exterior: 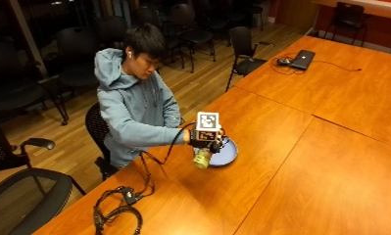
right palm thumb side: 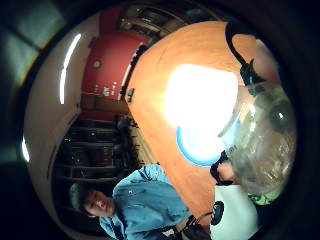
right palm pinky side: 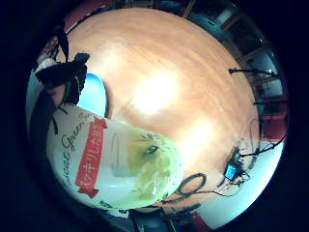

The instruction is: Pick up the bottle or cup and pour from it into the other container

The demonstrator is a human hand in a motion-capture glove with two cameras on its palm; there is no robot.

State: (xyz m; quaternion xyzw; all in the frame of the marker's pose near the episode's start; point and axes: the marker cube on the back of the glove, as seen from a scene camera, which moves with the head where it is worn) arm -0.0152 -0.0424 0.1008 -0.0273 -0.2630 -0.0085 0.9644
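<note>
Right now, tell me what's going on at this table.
A person seated at the table grips a green tea bottle in the gloved right hand, lifted off the tabletop. It hangs just beside a blue dish that sits on the table. No liquid can be seen flowing yet.

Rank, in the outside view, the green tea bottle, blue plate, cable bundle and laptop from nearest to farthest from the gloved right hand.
1. Green tea bottle: gripped in the right hand.
2. Blue plate: on the table directly beside the hand.
3. Cable bundle: near table edge, beside the person.
4. Laptop: far end of the table.
</note>
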